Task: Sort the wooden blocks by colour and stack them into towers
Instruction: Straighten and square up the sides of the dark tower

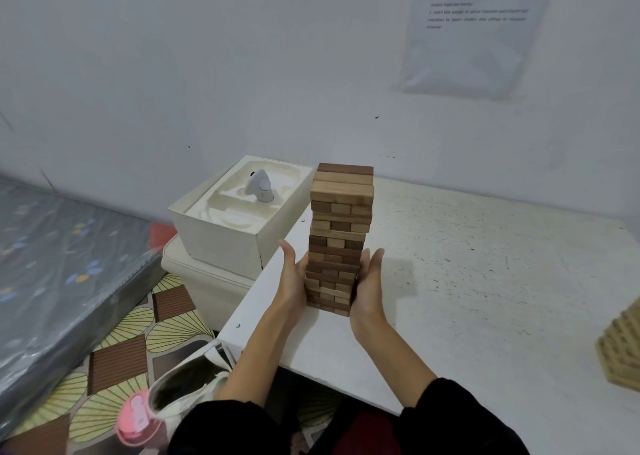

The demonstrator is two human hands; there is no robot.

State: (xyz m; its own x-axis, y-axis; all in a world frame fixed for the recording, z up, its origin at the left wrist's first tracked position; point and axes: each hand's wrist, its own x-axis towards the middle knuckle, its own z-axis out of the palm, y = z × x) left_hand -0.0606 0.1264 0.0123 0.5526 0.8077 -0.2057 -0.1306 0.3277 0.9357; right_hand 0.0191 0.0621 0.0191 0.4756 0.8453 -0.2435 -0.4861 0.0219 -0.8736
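A tall tower of mixed light and dark wooden blocks (341, 222) stands on the white speckled table (485, 264) near its left edge. My left hand (292, 278) presses flat against the tower's lower left side, fingers straight. On the opposite side my right hand (370, 281) presses flat against the lower right side. The tower's upper layers look slightly shifted out of line. A second stack of light wooden blocks (623, 343) shows partly at the right edge of the table.
A white open box (221, 232) holding a small white device (259, 186) sits on a cream container left of the table. A wrapped mattress (52, 264), a white bag and a pink bottle (133, 420) lie on the patterned floor. A wall with a taped paper stands behind.
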